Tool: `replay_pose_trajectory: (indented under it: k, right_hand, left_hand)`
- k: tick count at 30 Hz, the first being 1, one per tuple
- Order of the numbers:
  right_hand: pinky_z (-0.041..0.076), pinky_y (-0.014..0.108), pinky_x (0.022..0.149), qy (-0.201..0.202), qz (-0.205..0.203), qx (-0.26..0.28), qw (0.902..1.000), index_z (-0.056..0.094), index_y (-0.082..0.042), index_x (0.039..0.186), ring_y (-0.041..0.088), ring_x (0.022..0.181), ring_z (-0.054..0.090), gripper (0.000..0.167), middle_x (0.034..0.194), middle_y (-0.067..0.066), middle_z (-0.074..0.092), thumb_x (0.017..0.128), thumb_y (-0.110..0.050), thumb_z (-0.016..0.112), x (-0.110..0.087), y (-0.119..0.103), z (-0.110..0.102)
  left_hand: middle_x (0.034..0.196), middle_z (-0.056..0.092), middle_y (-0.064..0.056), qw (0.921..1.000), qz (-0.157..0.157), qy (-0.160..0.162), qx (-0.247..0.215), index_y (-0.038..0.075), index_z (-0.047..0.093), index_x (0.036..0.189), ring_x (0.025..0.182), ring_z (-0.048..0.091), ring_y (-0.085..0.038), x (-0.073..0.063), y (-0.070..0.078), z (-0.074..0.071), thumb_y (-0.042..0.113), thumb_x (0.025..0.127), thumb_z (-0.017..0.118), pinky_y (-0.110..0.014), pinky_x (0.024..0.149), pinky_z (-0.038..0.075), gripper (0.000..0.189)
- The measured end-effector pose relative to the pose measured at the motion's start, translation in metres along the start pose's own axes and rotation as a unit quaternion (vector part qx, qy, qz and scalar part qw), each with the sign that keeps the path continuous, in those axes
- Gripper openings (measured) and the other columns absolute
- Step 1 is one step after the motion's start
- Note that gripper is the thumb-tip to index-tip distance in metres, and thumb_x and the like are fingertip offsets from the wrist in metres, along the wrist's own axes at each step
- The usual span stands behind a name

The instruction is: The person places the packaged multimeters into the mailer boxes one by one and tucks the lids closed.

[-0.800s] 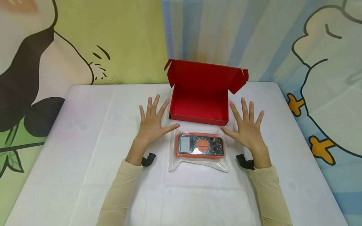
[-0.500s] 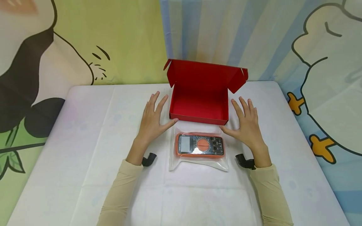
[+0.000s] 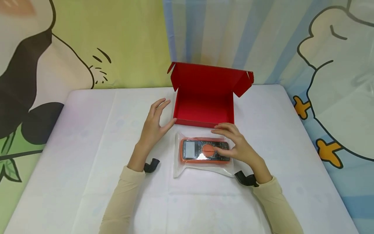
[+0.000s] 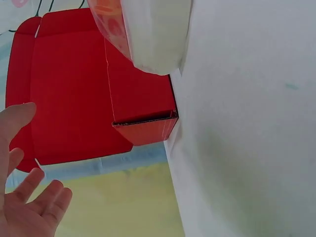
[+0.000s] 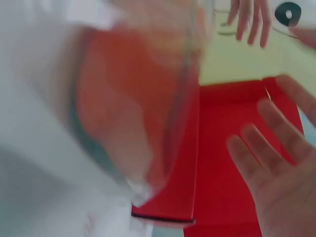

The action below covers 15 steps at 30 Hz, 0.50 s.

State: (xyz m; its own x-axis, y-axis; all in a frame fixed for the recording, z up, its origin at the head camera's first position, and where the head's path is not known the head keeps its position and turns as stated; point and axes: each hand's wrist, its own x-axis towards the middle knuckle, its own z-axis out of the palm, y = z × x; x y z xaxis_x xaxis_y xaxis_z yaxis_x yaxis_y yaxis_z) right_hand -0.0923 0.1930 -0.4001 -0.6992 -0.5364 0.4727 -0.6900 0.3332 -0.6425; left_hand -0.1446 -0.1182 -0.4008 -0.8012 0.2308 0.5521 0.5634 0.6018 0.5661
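Note:
An orange and black multimeter (image 3: 190, 149) lies face up on the white table, sealed in a clear plastic bag (image 3: 193, 171). Above its right half hovers my right hand (image 3: 240, 148), fingers slightly bent and holding nothing; whether the thumb touches the bag cannot be told. My left hand (image 3: 149, 131) is held left of the bag with thumb and fingers apart, nothing in it. Behind the bag stands a red cardboard box (image 3: 194, 123), its lid raised. In the right wrist view the bagged multimeter (image 5: 133, 103) is blurred and close, with my right hand (image 5: 284, 173) beside it.
The white tablecloth (image 3: 73, 162) extends on both sides of the arms. A cartoon-printed curtain (image 3: 131, 42) hangs behind the table's far edge. Black wrist-worn pieces, one at the left wrist (image 3: 151, 165) and one at the right wrist (image 3: 246, 179), jut inward.
My right hand has moved left and nearer, from beside the box to over the multimeter. My left hand's spread fingers have drawn together and turned inward. The box and bag stay in place.

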Motion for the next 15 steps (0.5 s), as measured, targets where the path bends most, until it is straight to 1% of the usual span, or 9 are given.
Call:
replay_pose_trajectory:
  k: [2, 4, 6, 8, 10, 11, 15]
  right_hand:
    - [0.038, 0.041, 0.096, -0.051, 0.016, 0.028, 0.9982, 0.056, 0.001, 0.118, 0.036, 0.117, 0.037, 0.062, 0.124, 0.021, 0.045, 0.062, -0.001, 0.082, 0.003, -0.015, 0.003]
    - [0.040, 0.045, 0.094, -0.088, 0.042, 0.047, 0.9941, 0.054, 0.002, 0.120, 0.037, 0.119, 0.035, 0.064, 0.126, 0.021, 0.043, 0.063, -0.003, 0.083, 0.005, -0.029, 0.005]
    - [0.041, 0.048, 0.093, -0.111, 0.068, 0.060, 0.9897, 0.053, 0.001, 0.122, 0.034, 0.121, 0.034, 0.065, 0.129, 0.020, 0.042, 0.065, -0.006, 0.083, 0.002, -0.029, 0.009]
    - [0.042, 0.048, 0.093, -0.119, 0.083, 0.067, 0.9872, 0.052, -0.001, 0.125, 0.029, 0.122, 0.035, 0.067, 0.132, 0.016, 0.041, 0.066, -0.011, 0.083, -0.004, -0.020, 0.015]
    - [0.042, 0.049, 0.092, -0.117, 0.086, 0.069, 0.9870, 0.051, -0.003, 0.127, 0.026, 0.122, 0.035, 0.070, 0.133, 0.013, 0.041, 0.067, -0.017, 0.084, -0.010, -0.007, 0.023]
    - [0.043, 0.047, 0.092, -0.116, 0.088, 0.067, 0.9871, 0.050, -0.005, 0.128, 0.023, 0.121, 0.035, 0.071, 0.134, 0.010, 0.041, 0.067, -0.019, 0.083, -0.013, -0.001, 0.026]
    - [0.042, 0.044, 0.092, -0.113, 0.084, 0.048, 0.9889, 0.050, -0.011, 0.130, 0.020, 0.122, 0.034, 0.070, 0.134, 0.005, 0.041, 0.069, -0.027, 0.082, -0.015, 0.005, 0.034]
  left_hand:
    - [0.139, 0.036, -0.006, 1.0000, -0.001, -0.003, -0.004, 0.015, 0.041, 0.137, 0.126, 0.037, -0.018, 0.000, -0.003, 0.002, 0.019, 0.080, 0.073, -0.039, 0.095, 0.044, 0.065]
    - [0.139, 0.035, -0.007, 0.9999, -0.008, -0.011, -0.007, 0.016, 0.040, 0.137, 0.126, 0.036, -0.018, 0.000, -0.006, 0.004, 0.020, 0.080, 0.073, -0.039, 0.095, 0.044, 0.066]
    - [0.139, 0.033, -0.007, 0.9996, -0.017, -0.020, -0.008, 0.016, 0.039, 0.138, 0.126, 0.035, -0.018, 0.000, -0.008, 0.005, 0.020, 0.080, 0.073, -0.039, 0.095, 0.044, 0.067]
    - [0.139, 0.032, -0.007, 0.9991, -0.028, -0.030, -0.008, 0.016, 0.038, 0.138, 0.126, 0.035, -0.019, -0.001, -0.010, 0.006, 0.022, 0.080, 0.073, -0.039, 0.095, 0.043, 0.068]
    - [0.139, 0.032, -0.008, 0.9987, -0.035, -0.036, -0.011, 0.015, 0.037, 0.138, 0.126, 0.035, -0.019, -0.002, -0.012, 0.006, 0.022, 0.080, 0.073, -0.039, 0.097, 0.042, 0.068]
    - [0.139, 0.031, -0.008, 0.9985, -0.037, -0.037, -0.015, 0.015, 0.037, 0.138, 0.126, 0.035, -0.019, -0.002, -0.013, 0.007, 0.022, 0.080, 0.073, -0.039, 0.097, 0.042, 0.068]
    - [0.140, 0.031, -0.007, 0.9973, -0.050, -0.043, -0.031, 0.014, 0.037, 0.138, 0.125, 0.036, -0.020, -0.003, -0.015, 0.009, 0.022, 0.080, 0.073, -0.039, 0.099, 0.040, 0.068]
